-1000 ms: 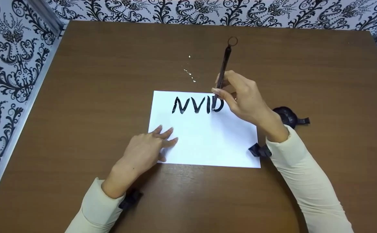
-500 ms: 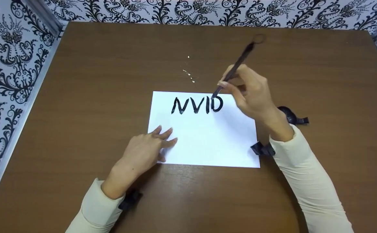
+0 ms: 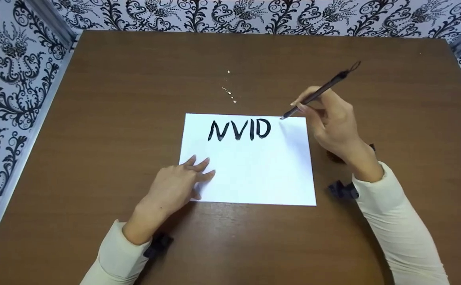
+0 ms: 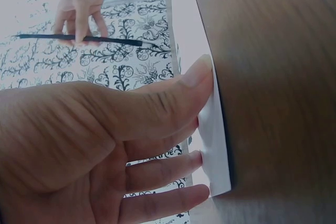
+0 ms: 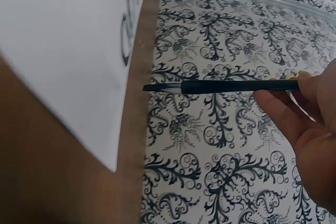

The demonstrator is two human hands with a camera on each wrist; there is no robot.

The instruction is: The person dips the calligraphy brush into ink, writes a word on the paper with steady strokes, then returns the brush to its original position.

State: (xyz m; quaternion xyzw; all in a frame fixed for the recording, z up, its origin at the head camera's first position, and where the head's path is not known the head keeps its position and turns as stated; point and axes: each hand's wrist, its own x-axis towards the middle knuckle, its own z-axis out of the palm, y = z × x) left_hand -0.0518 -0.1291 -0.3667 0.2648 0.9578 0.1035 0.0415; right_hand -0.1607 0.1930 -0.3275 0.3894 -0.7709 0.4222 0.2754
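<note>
A white sheet of paper (image 3: 254,170) lies on the brown table, with the black letters NVID (image 3: 239,130) painted along its upper part. My left hand (image 3: 177,182) rests with spread, straight fingers on the sheet's left edge; in the left wrist view its thumb (image 4: 168,100) lies at the paper's edge. My right hand (image 3: 335,122) pinches a dark paintbrush (image 3: 317,94) with a loop at its end. The brush leans to the right, its tip near the paper's top edge, right of the D. In the right wrist view the bristles (image 5: 160,87) are dark and a small gap separates them from the paper.
Several small light specks (image 3: 229,92) dot the table (image 3: 115,118) beyond the paper. A dark object (image 3: 335,157) is mostly hidden behind my right wrist. Black-and-white patterned panels (image 3: 12,99) stand along the left and far sides.
My right hand has lifted the brush off the D and moved right with it, tilting its handle further right. The D's outline shows fully. My left hand stays on the paper.
</note>
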